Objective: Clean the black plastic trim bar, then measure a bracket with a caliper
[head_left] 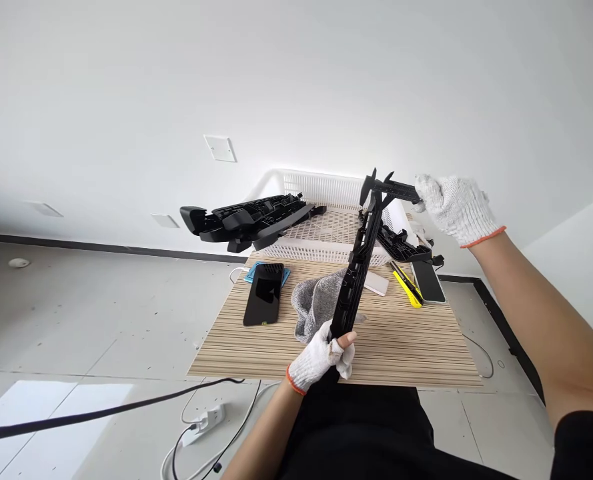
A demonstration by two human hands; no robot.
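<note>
My left hand, in a white knit glove, grips the lower end of a long black plastic part that stands tilted above the wooden table. In my gloved right hand is a black caliper, its jaws set on the part's upper end. A grey cloth lies on the table just behind my left hand.
A white plastic basket at the table's far edge carries more black plastic parts. Two phones, a yellow utility knife and a small white block lie on the table. Cables and a power strip cross the floor.
</note>
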